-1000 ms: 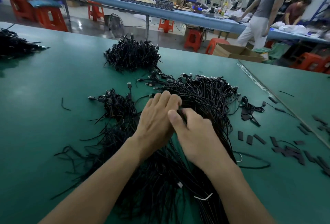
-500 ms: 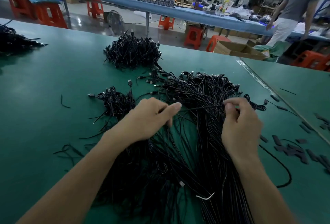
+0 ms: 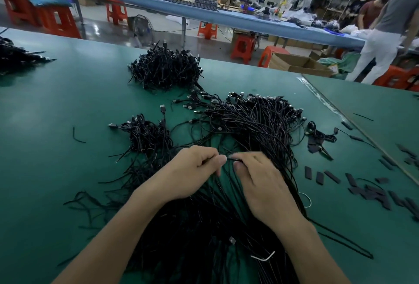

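- Head view is showing left hand (image 3: 192, 171) and right hand (image 3: 263, 184) pinching one thin cable (image 3: 234, 159) over the cable pile (image 3: 260, 125) on the table (image 3: 56, 113).
- Cable is looking light, limp and snag-prone; holding it near its end seems best.

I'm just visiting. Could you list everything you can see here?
main cable pile: one, black, table centre, under the hands
loose strand: one, black, pinched between both hands
coiled cable heaps: three, black, far centre, left of the pile, far left edge
flat strips: many, black, scattered at right
tie: one, white, on the pile's near end
table: one, green, beneath everything
stools: several, orange, floor beyond
cardboard box: one, brown, floor beyond
long bench: one, blue, background
people: two, far right
left hand: pinches the strand
right hand: pinches the strand
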Demonstrator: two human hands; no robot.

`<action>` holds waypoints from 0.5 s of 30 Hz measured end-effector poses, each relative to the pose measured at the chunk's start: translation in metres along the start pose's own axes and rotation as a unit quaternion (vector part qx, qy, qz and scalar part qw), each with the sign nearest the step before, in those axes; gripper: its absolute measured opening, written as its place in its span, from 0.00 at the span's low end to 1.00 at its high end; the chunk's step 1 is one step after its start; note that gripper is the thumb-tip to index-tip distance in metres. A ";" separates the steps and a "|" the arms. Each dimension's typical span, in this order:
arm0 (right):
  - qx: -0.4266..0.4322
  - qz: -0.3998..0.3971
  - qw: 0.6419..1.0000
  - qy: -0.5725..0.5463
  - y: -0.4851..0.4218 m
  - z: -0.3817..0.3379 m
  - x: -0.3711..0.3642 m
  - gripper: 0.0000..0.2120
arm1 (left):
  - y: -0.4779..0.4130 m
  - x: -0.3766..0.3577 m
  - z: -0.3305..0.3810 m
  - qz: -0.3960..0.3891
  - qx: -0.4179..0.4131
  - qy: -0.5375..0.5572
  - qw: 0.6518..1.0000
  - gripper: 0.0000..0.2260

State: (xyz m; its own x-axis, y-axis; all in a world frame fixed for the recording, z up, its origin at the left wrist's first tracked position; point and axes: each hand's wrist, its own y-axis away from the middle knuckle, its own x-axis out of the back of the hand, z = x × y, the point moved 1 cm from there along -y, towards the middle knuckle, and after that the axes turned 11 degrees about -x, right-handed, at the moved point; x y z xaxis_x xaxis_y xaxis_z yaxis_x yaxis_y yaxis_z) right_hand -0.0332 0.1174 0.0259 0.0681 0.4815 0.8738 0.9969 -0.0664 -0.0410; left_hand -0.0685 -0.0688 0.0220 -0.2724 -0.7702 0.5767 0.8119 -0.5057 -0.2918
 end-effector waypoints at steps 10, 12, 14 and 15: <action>0.039 0.039 0.946 -0.319 -0.008 -0.006 0.014 0.13 | 0.006 -0.019 0.016 -0.082 -0.014 0.176 0.981 0.26; 0.028 0.013 0.931 -0.365 -0.010 -0.009 0.013 0.15 | 0.006 -0.019 0.024 -0.096 -0.031 0.275 0.956 0.26; 0.020 -0.035 0.933 -0.358 -0.009 -0.011 0.006 0.21 | 0.004 -0.017 0.028 -0.073 -0.023 0.384 0.920 0.24; 0.014 -0.061 0.938 -0.342 -0.008 -0.012 0.002 0.23 | 0.003 -0.016 0.029 -0.045 -0.018 0.437 0.898 0.23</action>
State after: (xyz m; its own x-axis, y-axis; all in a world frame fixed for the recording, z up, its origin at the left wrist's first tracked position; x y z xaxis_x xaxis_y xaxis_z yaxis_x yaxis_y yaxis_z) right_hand -0.0416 0.1083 0.0341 -0.0466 0.9327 0.3577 0.9989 0.0433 0.0172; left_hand -0.0472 -0.0464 0.0338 -0.6503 -0.7287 -0.2149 0.7532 -0.5813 -0.3079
